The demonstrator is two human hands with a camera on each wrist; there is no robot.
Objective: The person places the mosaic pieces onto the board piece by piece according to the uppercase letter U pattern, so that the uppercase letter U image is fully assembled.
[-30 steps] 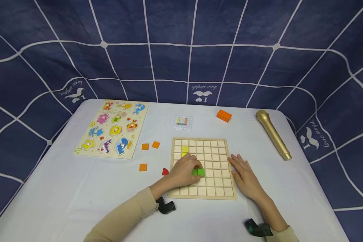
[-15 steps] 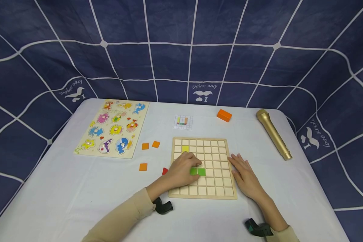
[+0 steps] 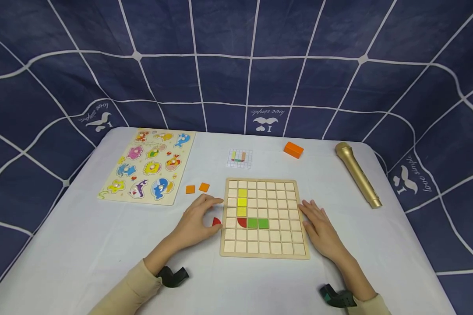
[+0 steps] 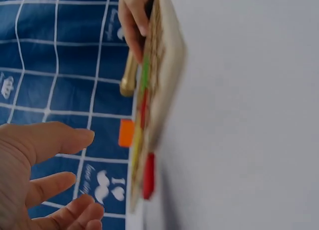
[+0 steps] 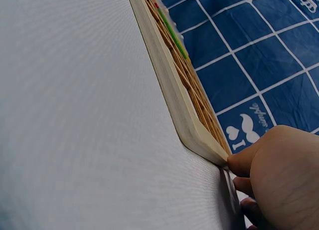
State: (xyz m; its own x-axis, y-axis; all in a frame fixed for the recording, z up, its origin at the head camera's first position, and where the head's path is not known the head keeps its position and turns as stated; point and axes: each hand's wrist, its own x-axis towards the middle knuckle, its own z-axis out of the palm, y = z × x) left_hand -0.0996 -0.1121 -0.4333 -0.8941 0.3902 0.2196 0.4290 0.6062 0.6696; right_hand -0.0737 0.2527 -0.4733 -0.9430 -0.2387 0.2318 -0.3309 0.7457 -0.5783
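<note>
My left hand point(image 3: 193, 223) is just left of the wooden grid board point(image 3: 225, 245), thumb and fingers spread apart. A loose red quarter-circle tile point(image 3: 216, 221) lies between them by the board's edge; in the left wrist view the left hand point(image 4: 35, 180) stands apart from that red tile point(image 4: 149, 176). On the board, yellow square tiles point(image 3: 242, 202) form a column above another red quarter-circle tile point(image 3: 242, 222), with two green square tiles point(image 3: 258, 223) to its right. My right hand point(image 3: 321, 229) rests flat on the table, its fingers touching the board's right edge.
Two orange square tiles point(image 3: 197, 188) lie left of the board. A small pattern card point(image 3: 239, 164) and an orange block point(image 3: 293, 149) sit behind it. An animal puzzle board point(image 3: 169, 175) is at the far left, a gold microphone point(image 3: 358, 175) at the right.
My left hand has left the tiles on the board and moved left to the loose red tile. It now covers the nearest orange tile's spot. The right hand stays put.
</note>
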